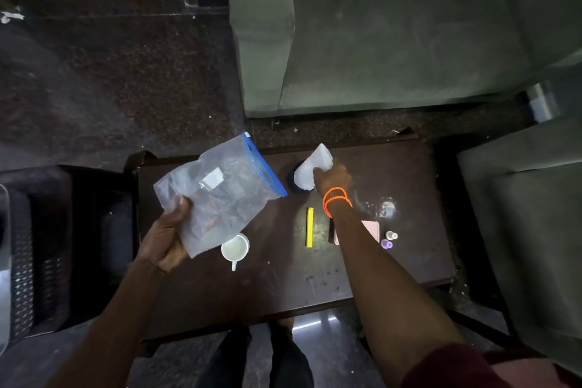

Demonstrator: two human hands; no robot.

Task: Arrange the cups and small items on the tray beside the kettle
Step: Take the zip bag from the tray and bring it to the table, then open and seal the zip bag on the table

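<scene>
Left hand fingers clamp zip bag clear above worktop; right hand fingers pinch white cloth over dark round object (probably wiping; kettle and tray not evident).

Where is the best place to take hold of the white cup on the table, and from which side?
Grip the white cup by its handle, which points toward the person at the near table edge. Come from that near side; the bag held by the left hand overhangs its far rim.
</scene>
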